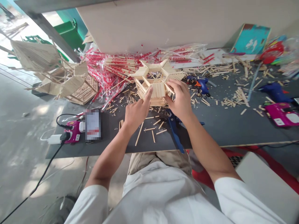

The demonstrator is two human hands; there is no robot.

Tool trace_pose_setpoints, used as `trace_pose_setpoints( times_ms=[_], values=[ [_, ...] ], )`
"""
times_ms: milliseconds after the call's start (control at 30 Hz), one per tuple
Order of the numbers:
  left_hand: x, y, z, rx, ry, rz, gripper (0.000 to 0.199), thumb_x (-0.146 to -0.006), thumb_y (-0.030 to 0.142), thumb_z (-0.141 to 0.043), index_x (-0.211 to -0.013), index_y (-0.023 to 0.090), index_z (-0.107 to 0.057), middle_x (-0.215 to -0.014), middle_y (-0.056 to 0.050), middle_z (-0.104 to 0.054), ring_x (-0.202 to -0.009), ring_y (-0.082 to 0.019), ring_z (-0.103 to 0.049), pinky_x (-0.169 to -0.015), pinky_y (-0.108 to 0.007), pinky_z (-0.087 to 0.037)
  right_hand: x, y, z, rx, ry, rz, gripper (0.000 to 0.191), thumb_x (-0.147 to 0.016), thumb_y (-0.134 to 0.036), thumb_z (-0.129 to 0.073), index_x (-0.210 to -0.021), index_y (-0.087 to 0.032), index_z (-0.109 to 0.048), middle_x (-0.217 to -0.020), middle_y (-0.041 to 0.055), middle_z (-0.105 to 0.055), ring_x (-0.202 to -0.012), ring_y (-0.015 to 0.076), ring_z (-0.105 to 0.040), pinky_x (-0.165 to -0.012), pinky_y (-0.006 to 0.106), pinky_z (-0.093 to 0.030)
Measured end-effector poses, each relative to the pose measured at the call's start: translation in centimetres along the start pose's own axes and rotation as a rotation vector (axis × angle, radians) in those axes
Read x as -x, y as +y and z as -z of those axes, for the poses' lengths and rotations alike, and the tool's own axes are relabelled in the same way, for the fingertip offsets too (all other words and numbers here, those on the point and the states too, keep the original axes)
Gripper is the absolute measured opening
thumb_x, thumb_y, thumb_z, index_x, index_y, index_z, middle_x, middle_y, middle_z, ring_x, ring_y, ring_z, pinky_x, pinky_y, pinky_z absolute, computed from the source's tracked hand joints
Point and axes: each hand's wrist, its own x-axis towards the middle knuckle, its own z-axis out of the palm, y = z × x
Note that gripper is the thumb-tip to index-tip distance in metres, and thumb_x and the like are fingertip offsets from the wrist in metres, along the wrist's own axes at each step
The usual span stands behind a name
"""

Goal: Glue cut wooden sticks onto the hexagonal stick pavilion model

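Note:
A pale wooden-stick model (157,90) stands on the dark table, with a star-like ring of slatted panels over a many-sided base of stacked sticks. My left hand (137,112) presses its outstretched index finger against the near left edge of the ring; the other fingers are curled and the thumb is hidden. At the near right, my right hand (181,96) grips a slanted panel edge between thumb and fingers. Close below it lies a blue-handled cutting tool (175,130). Several loose sticks (153,136) are scattered in front of the model.
Red-tipped sticks in plastic wrap (112,68) lie behind. A larger stick model (67,77) stands left. Blue glue guns (204,86) and stick offcuts (233,98) lie right. Pink power strips (74,132) sit at both sides, with a phone (92,126) near the left one.

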Motion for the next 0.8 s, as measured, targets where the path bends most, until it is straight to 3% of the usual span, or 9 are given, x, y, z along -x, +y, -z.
trace_pose_setpoints(
  times_ms=[400,667,800],
  values=[
    [0.9,1.0,0.5,-0.048,-0.076,-0.092,0.053,-0.108,0.036,-0.047,-0.161,0.027,-0.052,-0.075,-0.006,-0.073,-0.062,-0.017,-0.062,-0.054,-0.029,-0.036,-0.3,0.8,0.6,-0.035,-0.039,-0.043,0.041,-0.106,-0.038,-0.053,-0.140,-0.020,-0.063,-0.147,0.0135,-0.066,-0.141,0.0306,-0.058,-0.123,0.052,-0.046],
    [0.6,2.3,0.4,-0.169,-0.219,-0.036,0.062,-0.109,0.030,-0.036,-0.171,0.022,-0.030,-0.082,-0.008,-0.074,-0.070,-0.019,-0.068,-0.059,-0.030,-0.043,-0.4,0.3,1.0,-0.005,-0.114,-0.111,0.044,-0.106,-0.040,-0.051,-0.144,-0.023,-0.061,-0.153,0.0103,-0.063,-0.146,0.0284,-0.054,-0.128,0.050,-0.042],
    [0.5,2.6,0.4,-0.135,-0.236,-0.007,0.063,-0.109,0.031,-0.036,-0.171,0.022,-0.029,-0.083,-0.009,-0.074,-0.070,-0.019,-0.069,-0.061,-0.030,-0.045,-0.7,0.0,1.6,-0.012,-0.133,-0.125,0.044,-0.103,-0.037,-0.056,-0.144,-0.021,-0.063,-0.152,0.0105,-0.064,-0.146,0.0282,-0.055,-0.128,0.050,-0.042]
  ],
)
